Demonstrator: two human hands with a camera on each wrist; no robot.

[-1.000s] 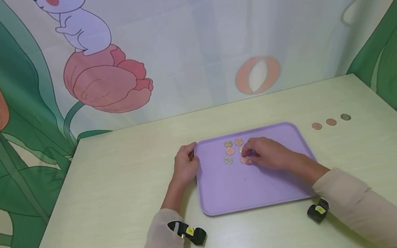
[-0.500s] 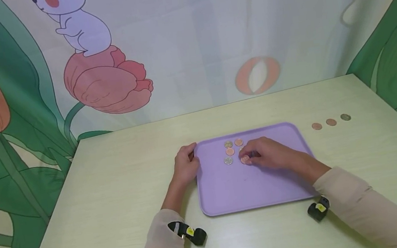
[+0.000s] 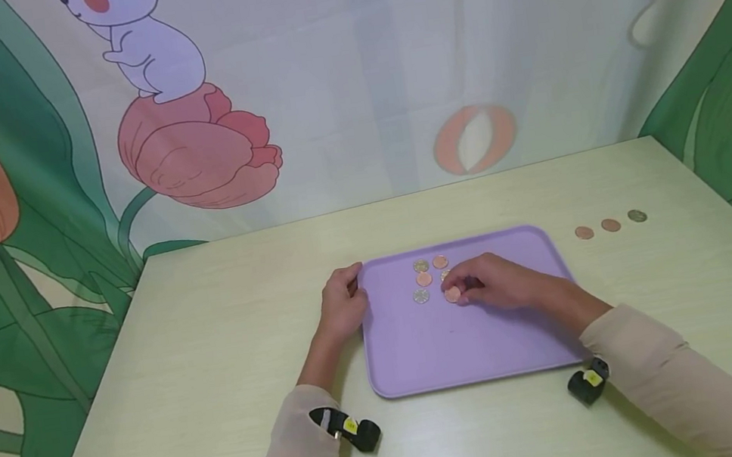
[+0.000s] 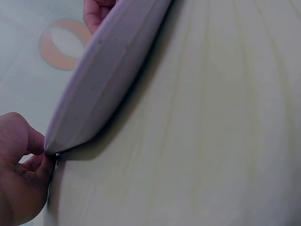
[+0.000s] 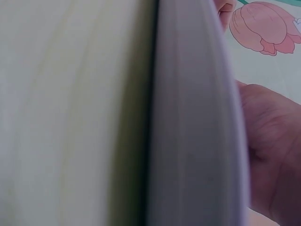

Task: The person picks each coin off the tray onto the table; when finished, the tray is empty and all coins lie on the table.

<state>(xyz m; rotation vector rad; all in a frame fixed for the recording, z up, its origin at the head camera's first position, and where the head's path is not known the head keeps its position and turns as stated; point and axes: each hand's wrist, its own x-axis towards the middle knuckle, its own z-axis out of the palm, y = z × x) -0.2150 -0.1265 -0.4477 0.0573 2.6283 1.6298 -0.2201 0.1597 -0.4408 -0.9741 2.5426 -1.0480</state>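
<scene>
On the purple tray (image 3: 422,351), five coins show: two silver, two copper loose, and one copper coin (image 3: 452,294) pinched by the right hand (image 3: 492,281). Left hand (image 3: 343,306) grips the tray's far-left corner. Three coins (image 3: 610,224) lie right on the surface (image 3: 217,353).

No readable text, labels or numbers; coins (image 3: 423,279) too small to read.
</scene>
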